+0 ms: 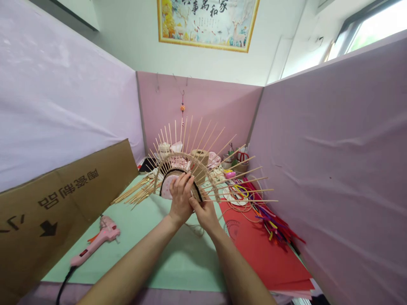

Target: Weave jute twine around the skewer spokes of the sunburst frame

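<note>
Half-round (166, 188) at mid-bench, pink face edged in black; thin sticks (254, 201) fan out around it, a twine hoop (217, 195) arching across them; left hand (180, 201) lies over the face and black edge, fingers close together, its thumb grip not clear; right hand (206, 215) appears to pinch the lower right edge, thumb in front, other fingers mostly hidden behind.

Main risk, as judged: pressure from the left hand against the right hand's small hold could tilt the half-round or work a stick loose at its root; whether the joints are firm, cannot tell. Right-hand sticks reach out over coloured pipe cleaners (276, 228) and loops of cord; a turn of the piece might snag a tip there, bend it or drag the clutter along; far sticks stand close to a twine roll (199, 157), so a push away could knock them.

Loose twine (197, 231) lies just under the wrists, easily caught by a sleeveless arm or finger; glue gun (95, 245) rests on the green bench (140, 241) to the left, lead (65, 281) over the near edge; heat unknown, but a tug on the lead could shift it; spare sticks (136, 192) lie close on the left, liable to scatter if brushed.
</note>
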The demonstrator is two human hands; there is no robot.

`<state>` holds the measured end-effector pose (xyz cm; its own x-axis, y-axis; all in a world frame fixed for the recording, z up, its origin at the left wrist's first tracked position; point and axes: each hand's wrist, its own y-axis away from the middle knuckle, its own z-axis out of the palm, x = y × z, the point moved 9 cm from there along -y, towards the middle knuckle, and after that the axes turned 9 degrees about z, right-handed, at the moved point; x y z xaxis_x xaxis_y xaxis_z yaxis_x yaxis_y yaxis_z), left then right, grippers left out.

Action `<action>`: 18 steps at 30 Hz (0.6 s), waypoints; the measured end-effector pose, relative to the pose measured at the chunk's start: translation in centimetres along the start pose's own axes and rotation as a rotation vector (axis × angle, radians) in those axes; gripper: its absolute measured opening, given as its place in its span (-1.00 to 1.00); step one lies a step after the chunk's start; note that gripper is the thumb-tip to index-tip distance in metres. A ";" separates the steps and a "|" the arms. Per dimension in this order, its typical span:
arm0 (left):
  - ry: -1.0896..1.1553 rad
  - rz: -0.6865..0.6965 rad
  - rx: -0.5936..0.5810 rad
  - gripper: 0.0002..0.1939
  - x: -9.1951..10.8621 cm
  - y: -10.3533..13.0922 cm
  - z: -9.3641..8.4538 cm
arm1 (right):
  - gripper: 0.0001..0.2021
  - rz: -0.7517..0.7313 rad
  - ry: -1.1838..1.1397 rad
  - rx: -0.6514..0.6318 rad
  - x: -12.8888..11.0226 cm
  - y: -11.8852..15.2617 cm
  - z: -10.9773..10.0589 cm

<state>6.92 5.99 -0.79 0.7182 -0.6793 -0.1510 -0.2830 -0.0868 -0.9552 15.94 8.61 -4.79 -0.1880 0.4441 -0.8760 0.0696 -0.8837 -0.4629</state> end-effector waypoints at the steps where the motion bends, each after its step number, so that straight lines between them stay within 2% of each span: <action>1: 0.001 -0.012 0.014 -0.38 0.0 0.1 0.0 | -0.50 -0.014 0.017 0.010 -0.3 0.1 0.0; 5: 0.018 -0.029 0.002 -0.33 0.4 0.2 0.1 | -0.55 -0.042 0.021 0.066 -0.8 0.1 -0.2; 9: 0.127 0.027 -0.187 -0.15 1.4 0.8 -0.9 | -0.61 -0.003 0.030 0.188 -0.1 -0.1 -1.5; 11: 0.121 0.003 -0.273 -0.11 0.8 2.0 -2.8 | -0.63 0.015 0.047 0.238 0.2 0.1 -2.3; 13: 0.019 -0.099 -0.365 -0.23 -1.2 3.9 -5.4 | -0.61 0.013 0.092 0.283 0.2 0.5 -3.0; 16: -0.254 -0.399 -0.559 -0.43 -6.4 8.4 -10.3 | -0.56 -0.018 0.155 0.398 0.1 1.1 -4.5; 18: -0.435 -0.613 -0.676 -0.47 -9.7 11.8 -14.0 | -0.55 -0.007 0.169 0.439 0.5 1.2 -5.1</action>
<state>-12.28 1.32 -6.99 0.9919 -0.0664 0.1086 0.0082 -0.8182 -0.5749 20.94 8.60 -6.49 -0.0224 0.4362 -0.8996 -0.3585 -0.8435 -0.4000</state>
